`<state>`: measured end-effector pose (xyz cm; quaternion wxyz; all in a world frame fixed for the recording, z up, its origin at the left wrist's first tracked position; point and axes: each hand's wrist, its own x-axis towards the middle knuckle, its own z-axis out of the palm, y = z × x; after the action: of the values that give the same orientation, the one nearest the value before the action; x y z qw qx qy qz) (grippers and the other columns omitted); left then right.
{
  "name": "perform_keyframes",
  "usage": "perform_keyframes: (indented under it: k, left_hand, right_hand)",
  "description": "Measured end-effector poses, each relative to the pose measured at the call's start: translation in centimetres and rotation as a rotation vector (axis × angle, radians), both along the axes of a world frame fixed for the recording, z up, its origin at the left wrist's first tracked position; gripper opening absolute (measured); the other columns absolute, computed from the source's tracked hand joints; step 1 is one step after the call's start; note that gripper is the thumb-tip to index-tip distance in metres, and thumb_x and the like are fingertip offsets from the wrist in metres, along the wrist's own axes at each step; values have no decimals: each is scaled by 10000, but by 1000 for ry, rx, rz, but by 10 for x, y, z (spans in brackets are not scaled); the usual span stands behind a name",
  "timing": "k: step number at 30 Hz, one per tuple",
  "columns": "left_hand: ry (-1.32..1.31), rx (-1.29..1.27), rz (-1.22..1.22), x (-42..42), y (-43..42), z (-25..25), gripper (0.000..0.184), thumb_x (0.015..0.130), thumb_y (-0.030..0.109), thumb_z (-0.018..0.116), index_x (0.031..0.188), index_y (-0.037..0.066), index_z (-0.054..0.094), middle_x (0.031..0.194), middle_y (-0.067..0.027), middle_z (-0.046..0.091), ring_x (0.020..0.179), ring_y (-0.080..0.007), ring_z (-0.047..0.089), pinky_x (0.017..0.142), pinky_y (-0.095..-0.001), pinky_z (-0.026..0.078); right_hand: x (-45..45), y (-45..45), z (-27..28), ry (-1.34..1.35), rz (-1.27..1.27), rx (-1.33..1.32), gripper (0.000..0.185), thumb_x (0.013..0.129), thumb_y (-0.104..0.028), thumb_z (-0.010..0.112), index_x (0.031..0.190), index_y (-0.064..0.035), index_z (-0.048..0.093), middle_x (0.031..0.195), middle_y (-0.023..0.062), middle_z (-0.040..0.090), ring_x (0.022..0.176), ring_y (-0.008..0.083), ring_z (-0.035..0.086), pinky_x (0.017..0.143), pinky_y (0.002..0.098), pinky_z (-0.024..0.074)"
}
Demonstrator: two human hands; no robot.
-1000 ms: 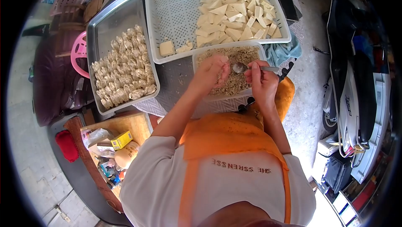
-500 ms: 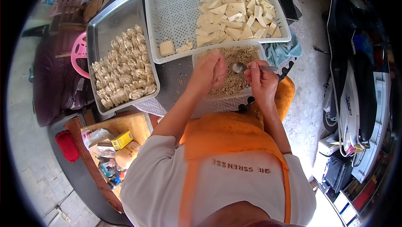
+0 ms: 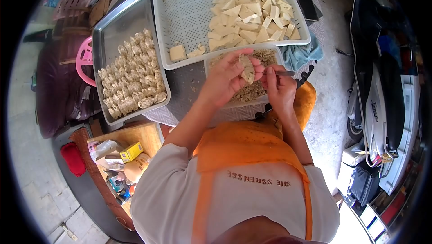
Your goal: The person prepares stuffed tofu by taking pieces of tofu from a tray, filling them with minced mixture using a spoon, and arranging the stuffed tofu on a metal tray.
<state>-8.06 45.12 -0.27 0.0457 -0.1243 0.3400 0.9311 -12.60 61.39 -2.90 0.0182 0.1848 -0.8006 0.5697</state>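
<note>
In the head view, my left hand (image 3: 222, 77) is turned palm up over the plastic tub, its fingers curled round a stuffed tofu piece (image 3: 247, 69) with speckled filling showing on it. Close on its right, my right hand (image 3: 281, 85) grips a metal spoon by its handle (image 3: 286, 73). The spoon's bowl is hidden by the fingers of my left hand. Below both hands lies crumbly minced filling (image 3: 266, 56) in the white tub (image 3: 280, 54).
Behind the tub stands a perforated plastic tray (image 3: 182, 10) with a heap of cut tofu pieces (image 3: 252, 14). To the left, a metal tray (image 3: 101, 32) holds rows of filled pieces (image 3: 132, 75). A blue cloth (image 3: 306, 53) and a dark phone (image 3: 306, 2) lie at the right.
My left hand has turned from a closed, sideways pose to palm up, showing the stuffed tofu piece. The spoon's bowl has moved out of sight behind its fingers.
</note>
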Motion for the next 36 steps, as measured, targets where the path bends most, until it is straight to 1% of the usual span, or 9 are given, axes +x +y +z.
perform_keyframes:
  k: [5, 8, 11, 17, 20, 23, 29, 32, 36]
  left_hand:
    - [-109, 291, 35, -1, -5, -16, 248, 984, 207, 459, 1141, 23, 513, 958, -70, 563, 829, -197, 572, 726, -327, 510]
    - [164, 403, -166, 5, -9, -48, 256, 991, 246, 448, 1113, 33, 522, 942, -62, 558, 793, -186, 545, 696, -317, 487]
    - [-53, -29, 72, 0, 11, -10, 287, 1002, 281, 424, 1105, 33, 526, 900, -48, 553, 768, -165, 530, 659, -302, 460]
    - [26, -279, -32, 5, 4, -14, 311, 1011, 306, 398, 1112, 39, 522, 867, -60, 551, 796, -160, 526, 707, -304, 443]
    - [45, -40, -89, 9, 0, -34, 336, 1014, 323, 371, 1075, 33, 530, 825, -41, 550, 647, -137, 513, 542, -249, 377]
    - [12, -128, 12, 10, 0, -36, 338, 1014, 331, 374, 1063, 34, 526, 866, -62, 559, 720, -164, 547, 623, -289, 452]
    - [24, 181, 12, 3, -7, -33, 363, 1006, 324, 381, 1166, 25, 512, 1058, -114, 600, 1007, -260, 591, 947, -448, 469]
    - [39, 268, 29, 2, -7, -33, 303, 983, 215, 430, 1203, 19, 497, 1093, -117, 596, 1063, -255, 581, 956, -427, 467]
    - [74, -116, 76, 3, 1, -21, 296, 897, 23, 502, 1193, 22, 485, 1127, -106, 587, 1120, -241, 564, 967, -369, 453]
  right_hand:
    - [2, -1, 5, -106, -14, -28, 151, 910, -55, 572, 803, 35, 629, 687, 100, 661, 548, 158, 644, 506, 271, 485]
    - [1, -1, 3, -70, -7, -24, 192, 903, -46, 575, 743, 47, 624, 718, 103, 667, 552, 190, 651, 509, 281, 485]
    - [1, -1, 3, -47, -7, -16, 224, 900, -42, 576, 703, 56, 617, 738, 107, 671, 558, 211, 655, 510, 289, 485]
    - [0, 0, 1, -36, 0, -13, 220, 897, -43, 576, 707, 59, 616, 751, 109, 672, 562, 213, 657, 509, 291, 484]
    - [1, 0, 3, -41, 1, -6, 211, 897, -45, 577, 717, 57, 618, 753, 109, 672, 563, 213, 657, 510, 291, 484]
    - [2, -1, 4, -48, -2, 1, 204, 898, -46, 577, 726, 55, 620, 746, 107, 670, 561, 211, 656, 510, 289, 485]
    - [1, -1, 2, -41, -14, -16, 180, 903, -54, 575, 761, 43, 626, 721, 101, 662, 555, 192, 650, 508, 282, 486]
    - [1, -1, -1, -34, -5, -37, 173, 913, -67, 571, 789, 39, 627, 710, 93, 659, 549, 160, 640, 504, 271, 483]
    - [1, 1, 0, -181, 4, -112, 167, 943, -92, 544, 856, 27, 624, 697, 73, 650, 544, 101, 602, 495, 241, 470]
